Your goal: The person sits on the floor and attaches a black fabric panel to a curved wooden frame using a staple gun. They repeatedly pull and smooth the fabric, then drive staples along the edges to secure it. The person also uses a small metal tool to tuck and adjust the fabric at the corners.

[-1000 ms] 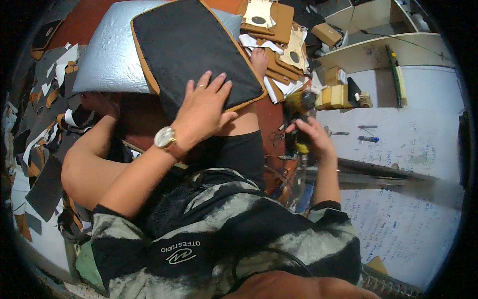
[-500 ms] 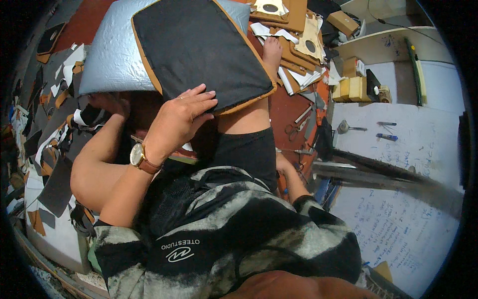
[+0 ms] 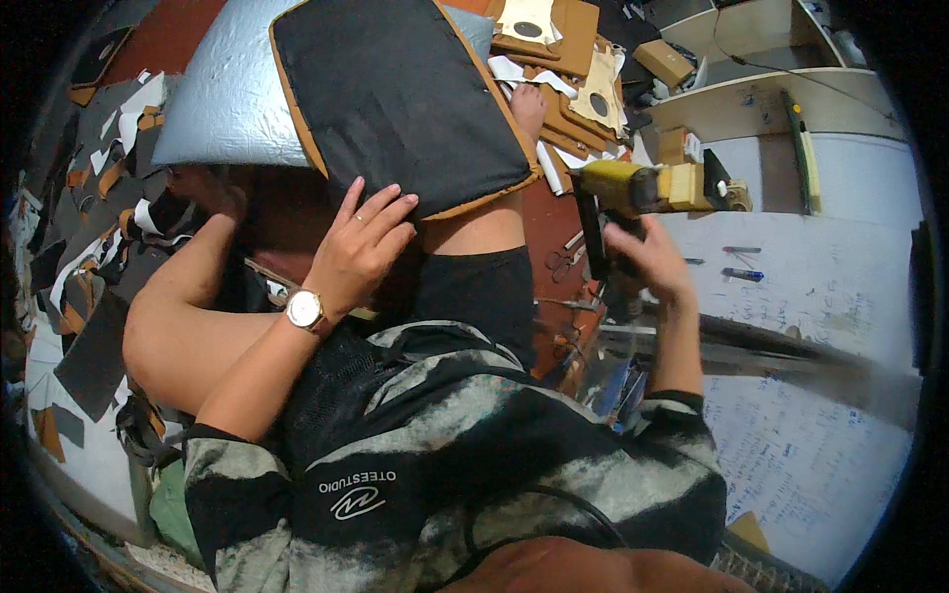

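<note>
A black fabric-covered panel (image 3: 405, 109) with a tan edge lies tilted across my leg, partly over a silver foil-covered cushion-like block (image 3: 232, 94). My left hand (image 3: 364, 245) rests on the panel's near left corner, fingers stretched out and spread. Off to the right, my right hand (image 3: 652, 265) is wrapped round the grip of a yellow and black staple gun (image 3: 615, 186). The gun is raised beside the panel and apart from it. Its dark, narrow front part points down toward the floor.
Stacked tan panels (image 3: 568, 49) with white and cream pieces lie at the far right. Scissors (image 3: 563, 261) rest on the red floor. Yellow blocks (image 3: 684, 186) and pens (image 3: 741, 275) sit on a white marked surface. Fabric scraps (image 3: 94, 287) cover the left side.
My right hand has come up from beside my hip with the staple gun in it. My left hand has shifted slightly toward me and its fingers have spread.
</note>
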`<state>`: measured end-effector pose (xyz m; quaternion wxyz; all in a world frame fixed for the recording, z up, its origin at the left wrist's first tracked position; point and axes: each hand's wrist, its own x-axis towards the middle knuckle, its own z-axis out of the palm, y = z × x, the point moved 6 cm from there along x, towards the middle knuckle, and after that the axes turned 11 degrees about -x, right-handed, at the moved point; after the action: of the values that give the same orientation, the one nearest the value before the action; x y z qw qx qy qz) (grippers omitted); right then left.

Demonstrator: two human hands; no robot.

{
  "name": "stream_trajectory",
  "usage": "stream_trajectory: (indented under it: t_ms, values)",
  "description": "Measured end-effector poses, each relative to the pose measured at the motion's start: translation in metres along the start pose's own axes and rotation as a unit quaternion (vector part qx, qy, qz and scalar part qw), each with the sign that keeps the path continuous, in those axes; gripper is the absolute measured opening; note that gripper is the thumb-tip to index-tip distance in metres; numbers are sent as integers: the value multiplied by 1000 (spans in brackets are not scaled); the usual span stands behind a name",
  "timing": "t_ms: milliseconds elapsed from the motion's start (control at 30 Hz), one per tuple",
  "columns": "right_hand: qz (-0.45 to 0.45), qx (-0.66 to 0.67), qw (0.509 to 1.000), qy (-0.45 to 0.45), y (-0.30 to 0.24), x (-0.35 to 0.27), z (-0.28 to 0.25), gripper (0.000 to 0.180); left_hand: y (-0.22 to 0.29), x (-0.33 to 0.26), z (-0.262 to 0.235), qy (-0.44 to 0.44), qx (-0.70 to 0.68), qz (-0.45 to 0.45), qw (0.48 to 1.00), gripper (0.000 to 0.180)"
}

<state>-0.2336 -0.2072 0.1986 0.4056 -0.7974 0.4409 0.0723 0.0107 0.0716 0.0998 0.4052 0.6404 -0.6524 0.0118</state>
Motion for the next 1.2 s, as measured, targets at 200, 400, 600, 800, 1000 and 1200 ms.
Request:
stream_trajectory:
  t_ms: [200,400,600,800,1000,1200]
  values:
    - [-102,-168,978,-68,-99,-7,-8,39,-6,-3,7,60,15,78,995,10]
    - [-63,-268,951,-139,-136,8,13,42,-6,-8,9,69,8,77,995,9]
    - [-78,-346,929,-109,-132,20,22,47,-4,-7,10,78,12,83,993,8]
    - [-96,-368,918,-108,-144,19,32,49,-3,-4,4,102,35,96,990,5]
    - [-99,-394,906,-114,-151,17,48,48,-3,-5,9,105,46,95,989,6]
    - [-73,-276,949,-136,-154,14,32,43,-6,-1,13,39,71,29,996,36]
